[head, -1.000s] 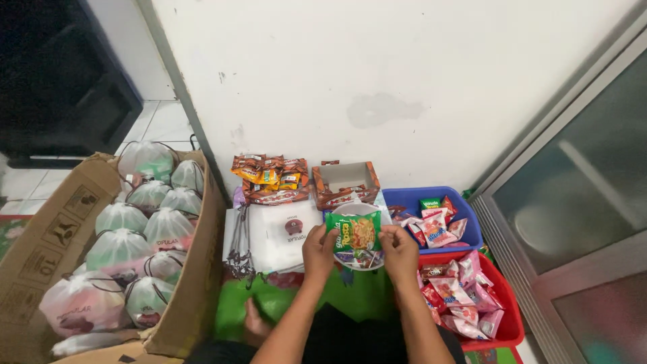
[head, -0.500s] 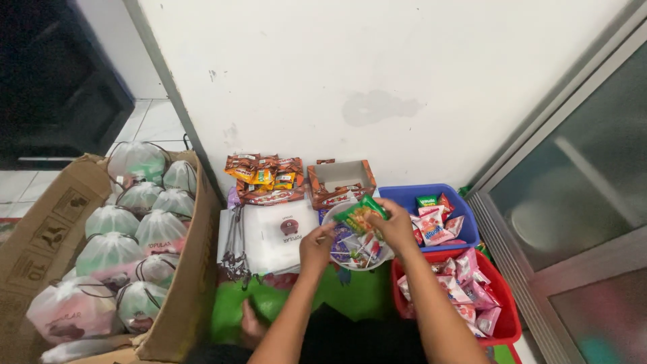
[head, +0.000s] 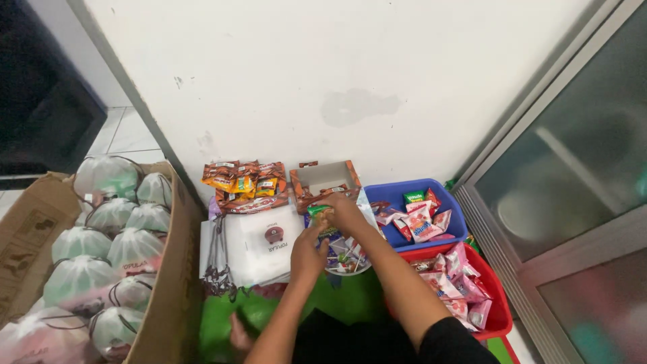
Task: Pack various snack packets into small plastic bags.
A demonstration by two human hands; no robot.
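My right hand (head: pixel 344 210) grips a small green snack packet (head: pixel 319 214) and holds it over the left rim of a round bowl of lollipops and sweets (head: pixel 345 259), beside an open brown carton (head: pixel 325 182). My left hand (head: pixel 309 251) hovers just below it, fingers bent, at the edge of a stack of white drawstring bags (head: pixel 263 244). I cannot tell whether the left hand touches the stack or the packet.
A blue tub (head: pixel 441 195) and a red tub (head: pixel 495 296) of wrapped snacks stand at the right by a glass door. Brown and orange snack packs (head: pixel 246 182) lie against the wall. A cardboard box (head: pixel 165 296) of filled white bags (head: pixel 138 249) stands at the left.
The green packet was held flat in both hands over the bowl; now only my right hand carries it, moved left toward the white bags. The view has shifted right.
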